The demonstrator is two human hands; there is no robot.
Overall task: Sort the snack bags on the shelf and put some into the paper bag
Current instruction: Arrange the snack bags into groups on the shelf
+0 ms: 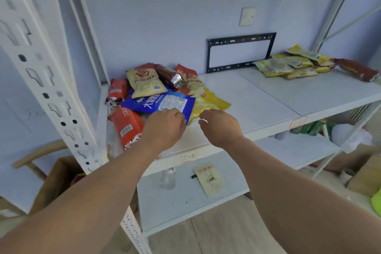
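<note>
The left hand (165, 128) fingers pinch the blue snack bag (160, 104) at its near edge – the right hand (221, 128), fingers loosely curled and holding nothing, hovers just beside the yellow bag (210, 104)

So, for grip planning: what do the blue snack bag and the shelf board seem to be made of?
Blue snack bag: glossy plastic film, judging by its sheen and creases. Shelf board: matte white, likely painted or laminated board; flat, dull surface.

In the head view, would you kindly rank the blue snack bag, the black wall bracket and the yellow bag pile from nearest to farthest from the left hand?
1. blue snack bag, at the left hand fingertips.
2. black wall bracket, back centre.
3. yellow bag pile, far right of the shelf.
</note>
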